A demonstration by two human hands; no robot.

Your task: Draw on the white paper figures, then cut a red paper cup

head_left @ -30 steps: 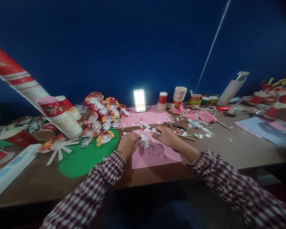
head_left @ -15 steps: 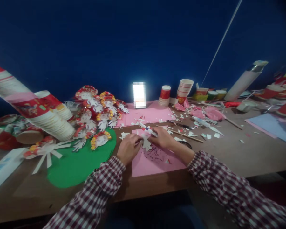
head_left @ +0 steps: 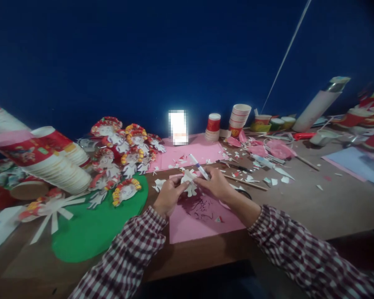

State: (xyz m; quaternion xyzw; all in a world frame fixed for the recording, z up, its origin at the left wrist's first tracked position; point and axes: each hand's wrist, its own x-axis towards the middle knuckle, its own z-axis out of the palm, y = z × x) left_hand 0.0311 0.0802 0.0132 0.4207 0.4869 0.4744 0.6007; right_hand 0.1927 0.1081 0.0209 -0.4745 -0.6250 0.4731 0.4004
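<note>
Pinching a white cutout (head_left: 191, 187), left hand (head_left: 168, 195) hides its edge; right hand (head_left: 218, 187) holds marker (head_left: 197, 164).

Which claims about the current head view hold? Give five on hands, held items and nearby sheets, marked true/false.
1. The right hand holds a marker pen. True.
2. The left hand holds a paper cup. False: it holds a white paper cutout.
3. Dark marks show on the pink sheet nearest the person. True.
4. The green sheet is right of that pink sheet. False: it is to its left.
5. Both sleeves are plain. False: they are checkered.
</note>
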